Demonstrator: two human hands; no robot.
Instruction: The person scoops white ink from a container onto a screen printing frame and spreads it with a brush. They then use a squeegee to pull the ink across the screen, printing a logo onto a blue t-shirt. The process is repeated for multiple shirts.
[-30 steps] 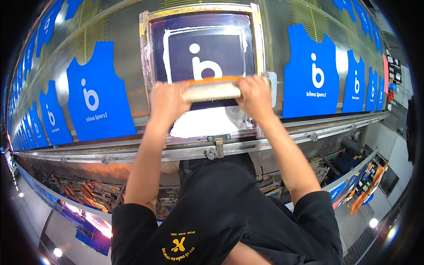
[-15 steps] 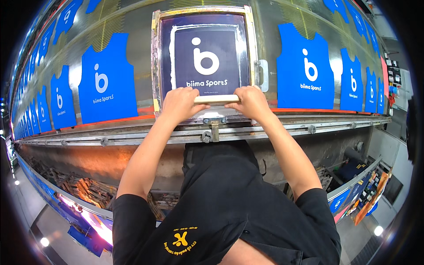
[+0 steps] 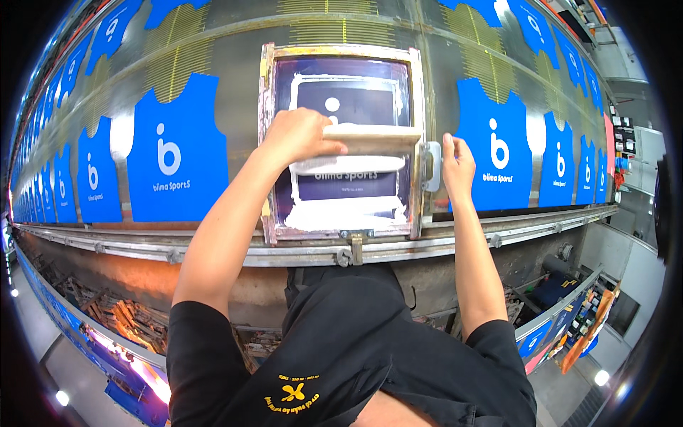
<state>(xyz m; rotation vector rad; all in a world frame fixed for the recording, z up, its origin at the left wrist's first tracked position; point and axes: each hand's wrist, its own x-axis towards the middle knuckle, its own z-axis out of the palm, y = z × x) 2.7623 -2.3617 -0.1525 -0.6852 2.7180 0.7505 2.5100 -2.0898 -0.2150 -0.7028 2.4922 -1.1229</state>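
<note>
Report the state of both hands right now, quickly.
Left hand: closed on the left end of the squeegee.
Right hand: partly open, fingers loosely curled, holding nothing visible, beside the screen frame.

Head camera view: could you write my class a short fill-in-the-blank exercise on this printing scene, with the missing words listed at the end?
1. The hand gripping the squeegee is the person's ____ one.
2. The garment pieces beside the printing frame are ____ in colour.
3. The ink along the frame's near edge is ____.
4. In the picture, the pale plate is on the frame's ____ side.

Missing words: left; blue; white; right
</note>
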